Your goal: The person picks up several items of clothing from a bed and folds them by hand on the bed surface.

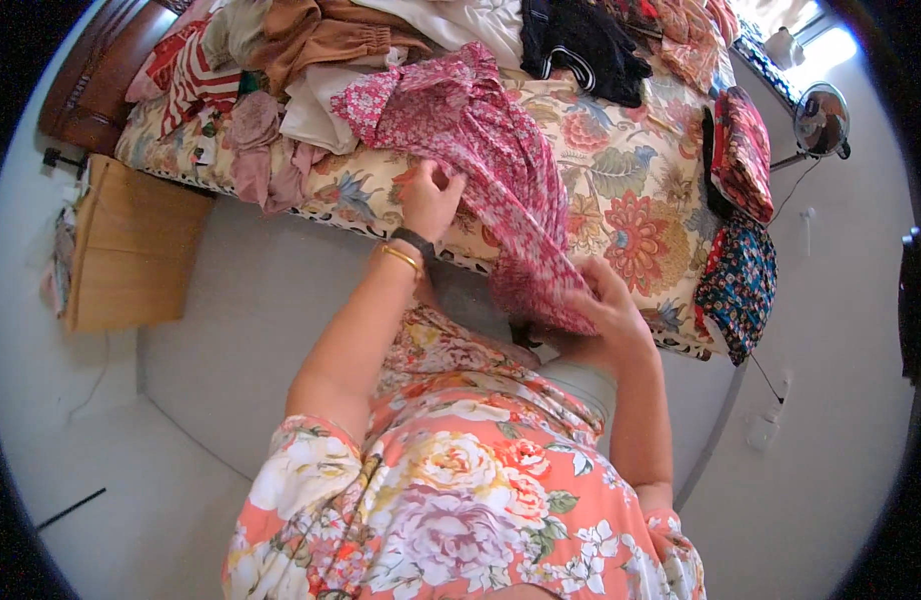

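A pink floral garment [511, 150] stretches from the pile on the bed toward me, its lower end hanging over the bed's near edge. My left hand [433, 200], with a dark band and a gold bangle at the wrist, pinches the garment's left edge. Lower and to the right, my right hand [613, 310] grips the hanging end, fingers closed on the cloth. Between the two hands the edge is drawn fairly straight. The garment's upper part lies loosely bunched on the flowered bedspread [631, 220].
Loose clothes lie along the bed's far side: a brown garment [321, 40], a red-striped one [196, 85], a black one [586, 50]. Folded fabrics [741, 160] sit at the right edge. A wooden cabinet [141, 245] stands left; a round fan [821, 118] is at far right.
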Action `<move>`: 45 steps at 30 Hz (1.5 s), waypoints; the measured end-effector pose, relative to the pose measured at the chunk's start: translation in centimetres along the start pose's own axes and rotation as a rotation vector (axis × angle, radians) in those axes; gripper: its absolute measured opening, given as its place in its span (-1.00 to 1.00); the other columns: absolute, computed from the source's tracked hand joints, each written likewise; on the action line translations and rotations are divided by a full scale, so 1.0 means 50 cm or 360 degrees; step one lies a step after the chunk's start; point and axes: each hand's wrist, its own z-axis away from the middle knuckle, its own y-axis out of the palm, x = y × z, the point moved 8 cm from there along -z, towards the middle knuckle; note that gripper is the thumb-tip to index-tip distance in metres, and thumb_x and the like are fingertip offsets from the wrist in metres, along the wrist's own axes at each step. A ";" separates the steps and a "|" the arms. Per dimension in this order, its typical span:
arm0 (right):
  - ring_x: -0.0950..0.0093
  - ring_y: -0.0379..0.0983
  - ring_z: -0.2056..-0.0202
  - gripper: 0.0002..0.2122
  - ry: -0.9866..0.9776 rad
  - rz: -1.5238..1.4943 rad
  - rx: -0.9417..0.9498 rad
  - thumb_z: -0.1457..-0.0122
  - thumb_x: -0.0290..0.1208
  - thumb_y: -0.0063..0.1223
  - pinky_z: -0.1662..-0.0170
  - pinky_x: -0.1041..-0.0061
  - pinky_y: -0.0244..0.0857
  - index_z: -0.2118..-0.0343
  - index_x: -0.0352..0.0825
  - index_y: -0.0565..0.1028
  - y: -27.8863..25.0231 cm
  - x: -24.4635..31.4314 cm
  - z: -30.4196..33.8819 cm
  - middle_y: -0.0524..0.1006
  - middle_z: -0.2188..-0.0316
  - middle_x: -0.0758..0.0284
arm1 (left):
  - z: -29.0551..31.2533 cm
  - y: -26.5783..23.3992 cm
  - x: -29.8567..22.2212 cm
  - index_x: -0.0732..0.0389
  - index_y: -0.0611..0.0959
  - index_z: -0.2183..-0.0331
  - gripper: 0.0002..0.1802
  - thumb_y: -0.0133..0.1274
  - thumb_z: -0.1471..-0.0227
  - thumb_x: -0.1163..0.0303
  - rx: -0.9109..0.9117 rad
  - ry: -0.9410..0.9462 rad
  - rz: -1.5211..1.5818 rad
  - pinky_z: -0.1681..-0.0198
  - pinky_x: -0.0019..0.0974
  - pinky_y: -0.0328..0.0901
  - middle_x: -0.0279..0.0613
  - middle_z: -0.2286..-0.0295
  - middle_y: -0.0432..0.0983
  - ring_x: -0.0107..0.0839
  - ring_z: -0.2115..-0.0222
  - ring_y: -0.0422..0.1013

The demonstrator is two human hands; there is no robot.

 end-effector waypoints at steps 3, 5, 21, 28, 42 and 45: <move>0.64 0.33 0.25 -0.71 0.0090 -0.0172 0.0161 -0.05 -0.53 0.21 0.13 0.59 0.25 0.16 -0.37 0.43 0.005 0.033 0.077 0.45 0.28 0.47 | -0.030 -0.055 -0.056 0.10 0.43 0.16 -0.50 0.22 0.21 0.35 -0.0347 0.0508 -0.0901 0.17 -0.13 0.35 -0.07 0.23 0.45 0.00 0.23 0.41; 0.68 0.32 0.26 -0.69 0.0180 -0.0237 0.0195 -0.02 -0.58 0.22 0.16 0.63 0.25 0.15 -0.37 0.43 -0.010 0.034 0.113 0.45 0.29 0.48 | -0.030 -0.065 -0.077 0.03 0.39 0.05 -0.37 0.21 0.25 0.40 -0.0356 0.0668 -0.1093 0.09 -0.09 0.30 -0.08 0.13 0.34 -0.03 0.11 0.33; 0.62 0.31 0.53 -0.89 -0.0452 0.0240 -0.0320 0.12 -0.67 0.18 0.47 0.61 0.16 0.48 -0.41 0.50 -0.124 0.219 0.273 0.44 0.54 0.39 | 0.209 0.092 -0.130 0.05 0.60 0.31 -0.78 0.08 0.13 0.37 0.0904 0.1584 -0.1054 0.13 -0.19 0.32 -0.27 0.38 0.53 -0.20 0.25 0.45; 0.64 0.20 0.60 -0.89 -0.0979 0.0274 -0.0400 0.15 -0.54 0.21 0.55 0.68 -0.03 0.59 -0.36 0.46 -0.140 0.289 0.329 0.38 0.64 0.42 | 0.226 0.007 -0.187 0.18 0.59 0.26 -0.76 0.02 0.01 0.33 0.0961 0.1423 -0.0453 0.11 -0.11 0.32 -0.04 0.17 0.54 -0.06 0.18 0.45; 0.70 0.22 0.49 -0.70 -0.0982 0.0916 -0.1157 0.19 -0.41 0.36 0.43 0.73 0.10 0.38 -0.33 0.48 -0.308 0.360 0.455 0.35 0.50 0.51 | 0.340 -0.143 -0.345 0.21 0.60 0.39 -0.81 0.22 0.14 0.40 0.1628 0.1011 -0.0615 0.44 -0.25 0.32 -0.07 0.53 0.50 -0.13 0.54 0.42; 0.64 0.36 0.46 -0.68 -0.0559 0.0893 -0.0690 0.21 -0.43 0.36 0.36 0.63 0.28 0.36 -0.37 0.50 -0.238 0.365 0.408 0.47 0.48 0.48 | 0.252 -0.274 -0.429 0.26 0.61 0.43 -0.86 0.13 0.19 0.59 0.0919 0.0876 -0.0753 0.40 -0.36 0.33 -0.23 0.53 0.53 -0.43 0.51 0.45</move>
